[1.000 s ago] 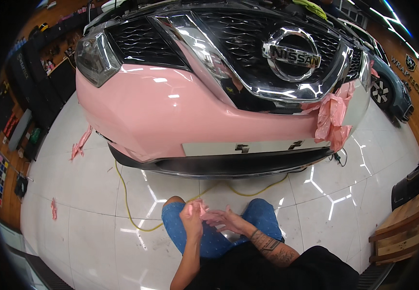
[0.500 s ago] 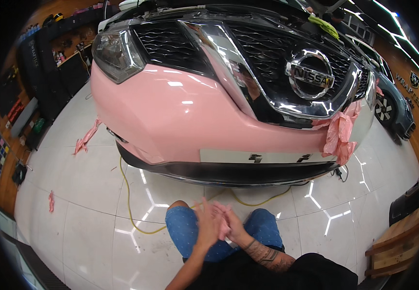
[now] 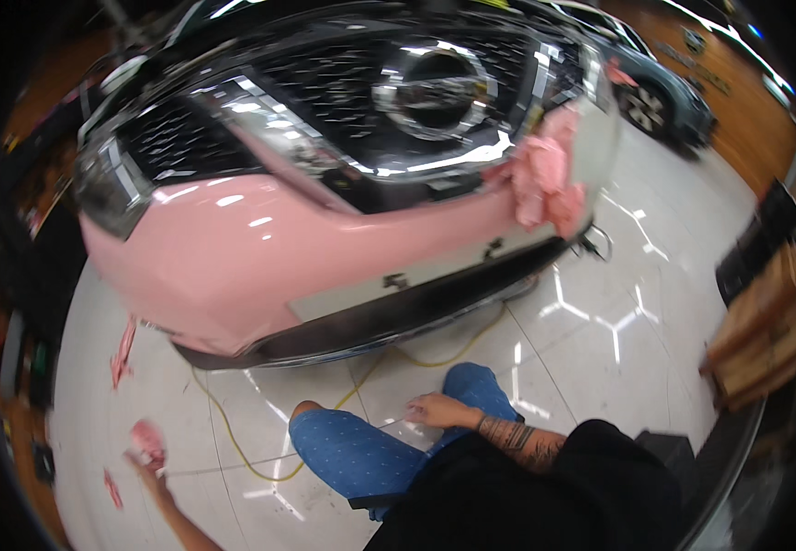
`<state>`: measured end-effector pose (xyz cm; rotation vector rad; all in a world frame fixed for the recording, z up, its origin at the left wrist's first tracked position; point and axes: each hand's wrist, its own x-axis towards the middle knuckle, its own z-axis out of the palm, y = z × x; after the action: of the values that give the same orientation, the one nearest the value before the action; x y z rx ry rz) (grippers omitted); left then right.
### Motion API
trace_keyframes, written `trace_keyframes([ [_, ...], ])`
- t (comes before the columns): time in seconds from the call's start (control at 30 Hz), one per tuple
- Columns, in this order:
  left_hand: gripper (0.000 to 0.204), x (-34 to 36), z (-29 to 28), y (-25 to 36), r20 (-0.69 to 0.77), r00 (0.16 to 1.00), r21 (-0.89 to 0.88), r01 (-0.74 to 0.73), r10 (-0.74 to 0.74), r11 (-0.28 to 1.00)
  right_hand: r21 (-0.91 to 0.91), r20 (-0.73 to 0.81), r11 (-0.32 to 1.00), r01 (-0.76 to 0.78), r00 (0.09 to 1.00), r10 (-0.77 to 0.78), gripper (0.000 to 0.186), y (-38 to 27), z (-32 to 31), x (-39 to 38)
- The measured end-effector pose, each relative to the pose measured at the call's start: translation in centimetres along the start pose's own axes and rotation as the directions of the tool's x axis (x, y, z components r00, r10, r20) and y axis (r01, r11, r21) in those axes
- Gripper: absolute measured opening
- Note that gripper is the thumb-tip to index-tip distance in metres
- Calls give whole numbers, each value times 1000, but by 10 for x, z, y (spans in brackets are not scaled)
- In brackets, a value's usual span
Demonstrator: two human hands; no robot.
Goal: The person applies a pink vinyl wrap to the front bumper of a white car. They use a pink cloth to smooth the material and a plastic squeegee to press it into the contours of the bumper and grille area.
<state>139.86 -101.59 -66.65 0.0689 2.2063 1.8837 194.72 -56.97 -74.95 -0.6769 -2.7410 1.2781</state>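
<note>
My left hand is stretched out low at the left, blurred, with its fingers apart. A crumpled wad of pink film shows just beyond the fingertips; whether they still touch it is hard to see. My right hand rests by my right knee, fingers curled together, and what they hold, if anything, is too blurred to name. In front of me stands a car with pink film over its bumper. Loose pink film hangs bunched at the bumper's right side, beside a bare white part.
Scraps of pink film lie on the tiled floor at the left. A yellow hose runs under the car. A wooden box stands at the right, and another car is parked far right.
My hands, together over my lap before, have parted. The left has swung far out left with the pink wad near it; the right has stayed by my knee. The view has turned.
</note>
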Motion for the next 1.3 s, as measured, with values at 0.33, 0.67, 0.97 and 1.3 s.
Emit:
trace_keyframes([
  [0.33, 53, -8, 132, -33, 161, 955, -22, -248, 249, 968, 436, -498, 895, -96, 803, 328, 23, 69, -75, -82],
  [0.67, 30, -240, 388, 61, 840, 412, 16, -668, 352, 744, 100, -994, 994, -42, -54, 98, 70, 15, -426, -105],
  [0.97, 19, -384, 549, 223, 750, -322, -473, -872, 578, 129, 349, -701, 806, -479, 437, 563, 86, -7, -530, -75],
  [1.3, 35, -435, 652, 260, 558, -227, -339, -940, 798, -30, 216, -505, 782, -584, 619, 602, 76, -16, -547, -82],
])
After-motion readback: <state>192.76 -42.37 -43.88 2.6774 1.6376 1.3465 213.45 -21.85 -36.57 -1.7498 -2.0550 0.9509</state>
